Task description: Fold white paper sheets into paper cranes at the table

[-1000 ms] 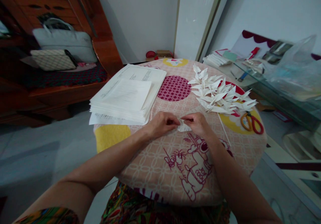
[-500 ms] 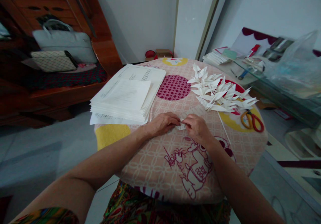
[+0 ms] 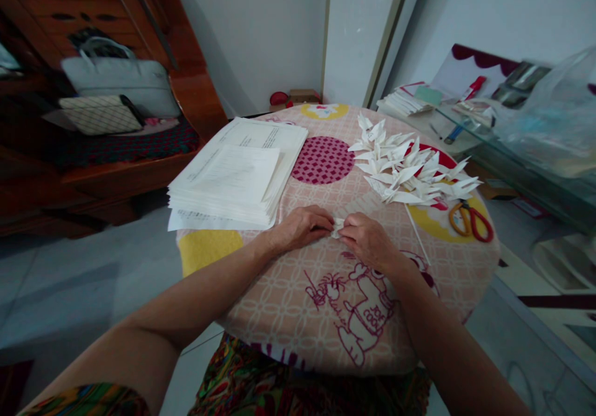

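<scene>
Between my two hands is a small folded piece of white paper (image 3: 338, 227), low over the middle of the table. My left hand (image 3: 307, 226) pinches its left side with curled fingers. From the right, my right hand (image 3: 366, 238) closes on the other side; the fingers hide much of the paper. Beyond my right hand lies a heap of folded white paper cranes (image 3: 405, 167). A stack of printed paper sheets (image 3: 223, 186) sits beyond my left hand, with smaller sheets (image 3: 239, 174) on top.
Scissors (image 3: 471, 222) with red and orange handles lie near the right edge of the round, cloth-covered table (image 3: 288, 304). A glass shelf (image 3: 526, 174) with a clear plastic bag (image 3: 554, 118) stands at the right. On the left, a wooden bench (image 3: 116, 171) holds bags.
Both hands stay in almost the same place, and the fingers of my right hand have shifted slightly on the folded paper. The view has tilted a little.
</scene>
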The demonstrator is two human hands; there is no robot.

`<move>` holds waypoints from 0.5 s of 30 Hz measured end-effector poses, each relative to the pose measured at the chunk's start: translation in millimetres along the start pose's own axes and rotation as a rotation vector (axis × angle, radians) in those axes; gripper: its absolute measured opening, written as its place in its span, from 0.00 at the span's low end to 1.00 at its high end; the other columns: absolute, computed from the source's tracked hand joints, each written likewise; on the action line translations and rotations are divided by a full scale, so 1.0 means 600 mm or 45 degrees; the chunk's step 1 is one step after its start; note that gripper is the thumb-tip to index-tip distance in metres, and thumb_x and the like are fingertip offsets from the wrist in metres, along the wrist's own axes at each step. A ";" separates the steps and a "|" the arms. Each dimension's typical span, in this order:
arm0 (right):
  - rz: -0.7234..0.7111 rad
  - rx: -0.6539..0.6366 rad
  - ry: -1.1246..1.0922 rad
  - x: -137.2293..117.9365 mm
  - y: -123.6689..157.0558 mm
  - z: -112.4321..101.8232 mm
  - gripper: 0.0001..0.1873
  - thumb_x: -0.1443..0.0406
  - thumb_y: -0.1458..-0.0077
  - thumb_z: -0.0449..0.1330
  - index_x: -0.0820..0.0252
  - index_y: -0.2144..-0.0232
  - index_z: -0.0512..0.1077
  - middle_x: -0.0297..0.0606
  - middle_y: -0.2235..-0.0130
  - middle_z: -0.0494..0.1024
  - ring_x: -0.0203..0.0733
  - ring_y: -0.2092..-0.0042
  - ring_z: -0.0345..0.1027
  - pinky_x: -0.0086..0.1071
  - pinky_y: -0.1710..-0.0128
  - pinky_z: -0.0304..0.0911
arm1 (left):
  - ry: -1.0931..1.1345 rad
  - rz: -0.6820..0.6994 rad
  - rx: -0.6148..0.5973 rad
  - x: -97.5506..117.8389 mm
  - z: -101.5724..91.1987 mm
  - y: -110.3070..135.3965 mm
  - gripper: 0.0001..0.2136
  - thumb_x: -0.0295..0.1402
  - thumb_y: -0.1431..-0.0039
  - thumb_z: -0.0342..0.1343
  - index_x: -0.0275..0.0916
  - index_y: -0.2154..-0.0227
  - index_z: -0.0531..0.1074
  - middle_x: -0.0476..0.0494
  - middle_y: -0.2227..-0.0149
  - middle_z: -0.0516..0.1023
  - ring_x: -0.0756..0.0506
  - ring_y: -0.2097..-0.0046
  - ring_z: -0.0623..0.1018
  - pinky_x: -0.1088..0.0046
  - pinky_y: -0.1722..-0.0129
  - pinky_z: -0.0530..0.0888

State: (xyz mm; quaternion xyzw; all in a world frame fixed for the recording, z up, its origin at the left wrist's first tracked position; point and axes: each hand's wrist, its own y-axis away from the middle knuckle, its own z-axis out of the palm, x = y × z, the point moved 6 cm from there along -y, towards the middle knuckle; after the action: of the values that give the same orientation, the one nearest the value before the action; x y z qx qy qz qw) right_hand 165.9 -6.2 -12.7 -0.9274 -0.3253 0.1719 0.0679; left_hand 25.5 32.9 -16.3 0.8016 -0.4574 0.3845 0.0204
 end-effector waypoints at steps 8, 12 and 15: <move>0.078 0.050 -0.115 0.007 0.002 -0.005 0.11 0.72 0.42 0.60 0.62 0.75 0.78 0.40 0.69 0.73 0.41 0.64 0.65 0.33 0.64 0.59 | 0.045 -0.042 0.028 0.004 -0.005 0.003 0.07 0.30 0.40 0.58 0.38 0.64 0.81 0.38 0.58 0.81 0.44 0.55 0.78 0.65 0.51 0.72; 0.108 0.094 -0.190 0.009 0.002 -0.009 0.11 0.72 0.42 0.60 0.61 0.75 0.78 0.39 0.68 0.74 0.41 0.63 0.67 0.33 0.63 0.60 | -0.071 -0.042 0.010 0.013 0.003 0.004 0.07 0.31 0.41 0.60 0.40 0.60 0.79 0.40 0.57 0.80 0.43 0.53 0.77 0.66 0.51 0.72; 0.111 0.101 -0.209 0.009 0.002 -0.009 0.11 0.72 0.43 0.60 0.60 0.75 0.78 0.40 0.68 0.74 0.41 0.63 0.67 0.33 0.62 0.61 | -0.191 -0.077 0.007 0.021 0.009 0.003 0.06 0.31 0.40 0.59 0.40 0.62 0.79 0.41 0.57 0.80 0.43 0.53 0.76 0.67 0.52 0.71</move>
State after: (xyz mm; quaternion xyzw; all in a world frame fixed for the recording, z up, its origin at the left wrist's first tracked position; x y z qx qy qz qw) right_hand 172.6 -3.7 -9.3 -0.9201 -0.2819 0.2627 0.0700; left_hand 30.9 20.6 -12.7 0.8416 -0.4323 0.3238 -0.0045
